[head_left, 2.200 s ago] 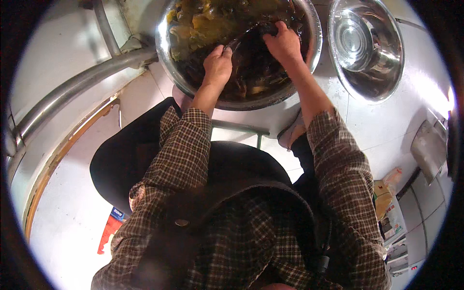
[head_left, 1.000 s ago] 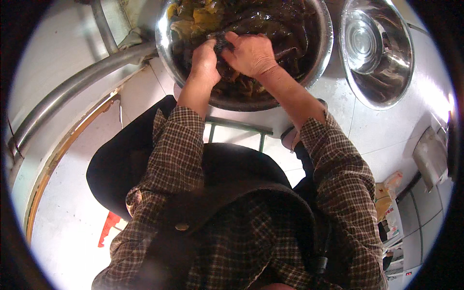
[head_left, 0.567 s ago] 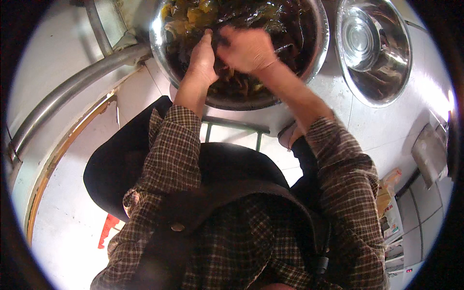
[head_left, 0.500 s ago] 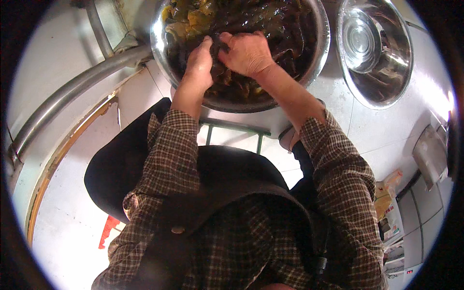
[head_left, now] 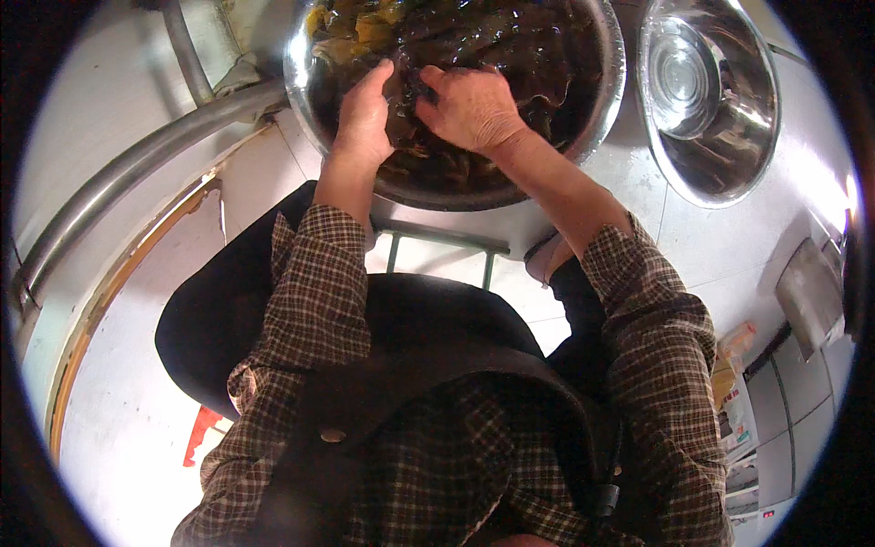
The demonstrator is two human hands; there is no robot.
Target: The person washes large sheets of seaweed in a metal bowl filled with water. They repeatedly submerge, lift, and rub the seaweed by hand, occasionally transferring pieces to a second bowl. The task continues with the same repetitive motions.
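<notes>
Wet leaves (head_left: pixel 506 55) | steel basin (head_left: pixel 612 87) | pale tiled floor (head_left: pixel 697 237) | right hand (head_left: pixel 469 108) pinching dark piece (head_left: pixel 423 86) | left hand (head_left: pixel 364 113) unclear

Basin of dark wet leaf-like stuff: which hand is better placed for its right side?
Right, probably. The right hand sits closer to that side of the basin, over the dark wet stuff, though it seems to pinch a dark piece. The left hand is farther left.
</notes>
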